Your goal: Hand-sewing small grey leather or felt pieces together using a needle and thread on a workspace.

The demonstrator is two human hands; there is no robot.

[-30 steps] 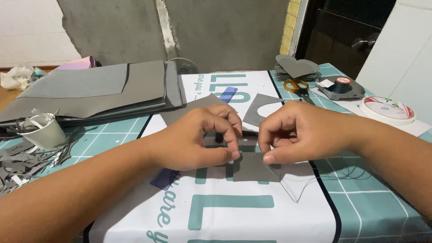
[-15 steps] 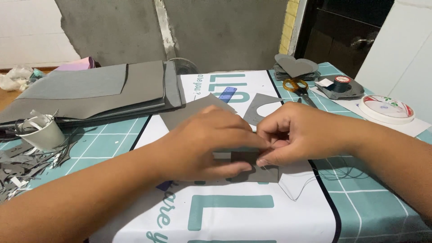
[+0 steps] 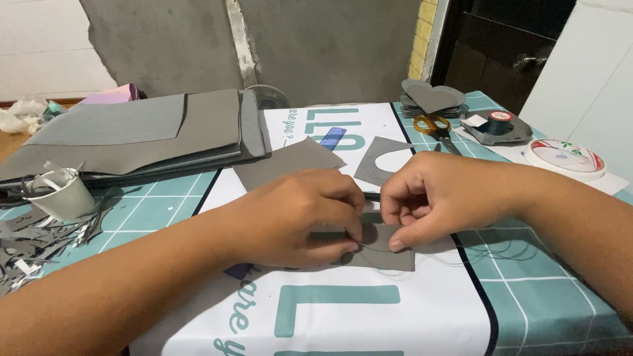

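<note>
We had both hands down on a small grey foam piece (image 3: 386, 254) lying flat on the white printed sheet (image 3: 343, 316) that covered the bench (image 3: 547, 296). Our left hand (image 3: 297, 217) pressed on its left part, fingers curled shut over it, so that much of the piece was hidden. Our right hand (image 3: 438, 198) pinched its upper right edge between thumb and forefinger. The piece lay directly beneath both grips, its long axis running left to right between them, and each hand was about equally near. A thin thread (image 3: 491, 250) trailed off to the right across the teal cutting mat. Scissors (image 3: 438, 128), a thread spool (image 3: 500, 122) and stacked grey sheets (image 3: 132, 135) lay well apart, farther back.
</note>
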